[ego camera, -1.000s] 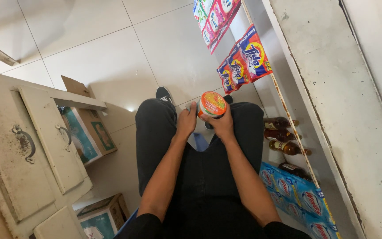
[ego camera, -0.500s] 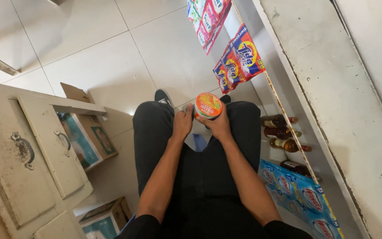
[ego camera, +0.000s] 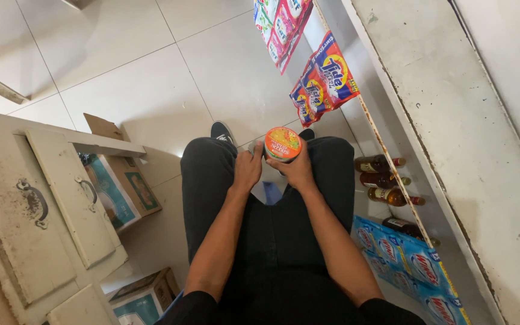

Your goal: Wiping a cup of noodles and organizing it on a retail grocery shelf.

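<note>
1. Nearest the camera are the person's own dark-trousered legs (ego camera: pixel 272 241), seen from above, with both bare forearms stretched out over them.
2. The left hand (ego camera: pixel 247 170) and the right hand (ego camera: pixel 298 171) are both grasping a small round tub (ego camera: pixel 283 144) with an orange and green lid, held between them above the knees; the fingers of each hand wrap its sides.
3. Just beyond the tub, two dark shoes (ego camera: pixel 222 132) rest on the pale tiled floor (ego camera: pixel 151 78).
4. To the left stands a worn cream cabinet (ego camera: pixel 37 222) with panelled doors and metal handles; open cardboard boxes (ego camera: pixel 121 186) sit on the floor beside it, and another box shows lower down.
5. To the right, a white shelf unit (ego camera: pixel 452 150) runs away from the viewer. Brown bottles (ego camera: pixel 386 180) stand on a lower level, near blue sachet packs (ego camera: pixel 410 265).
6. Farther off, strips of orange and blue sachets (ego camera: pixel 323 78) and pink sachets (ego camera: pixel 281 27) hang from the shelf edge.
</note>
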